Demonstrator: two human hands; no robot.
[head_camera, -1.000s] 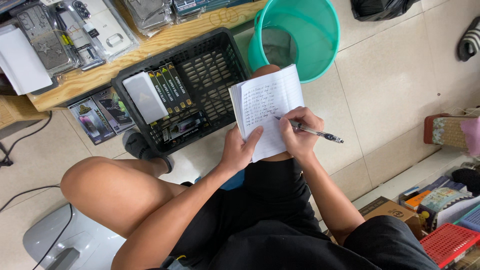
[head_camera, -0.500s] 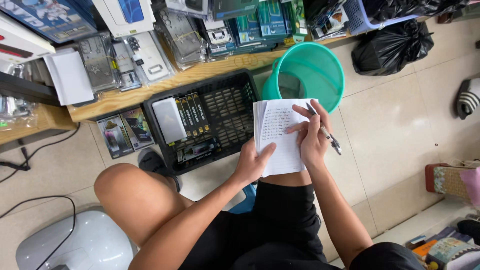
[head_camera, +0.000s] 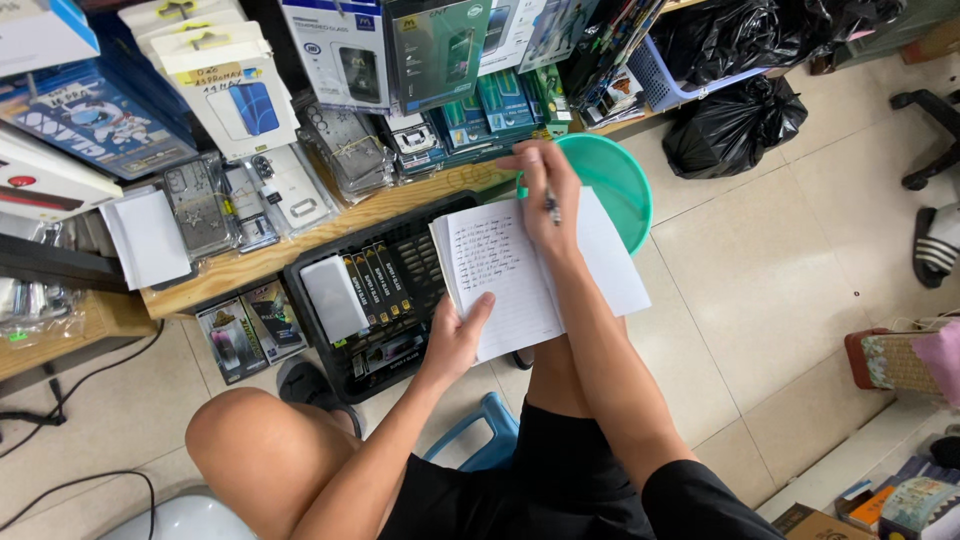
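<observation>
On the person's raised right knee rests an open notebook (head_camera: 530, 275), its written left page facing up and its right page blank. Left hand (head_camera: 455, 340) clamps the lower left edge of the notebook, thumb on the page. Right hand (head_camera: 545, 195) lies over the top of the notebook, fingers closed on a pen (head_camera: 551, 207) with its tip down. Beyond the top edge of the notebook sits a green bin (head_camera: 610, 180); just left of the notebook stands a black crate (head_camera: 375, 300) holding a white box and dark, narrow packs. A wooden shelf edge (head_camera: 260, 262) runs behind the crate, loaded with flat packages: white boxes, clear phone cases and teal packs. Open tiled floor (head_camera: 760, 290) extends to the right, bounded by black bags (head_camera: 735, 125) and a striped sandal (head_camera: 938, 245).
</observation>
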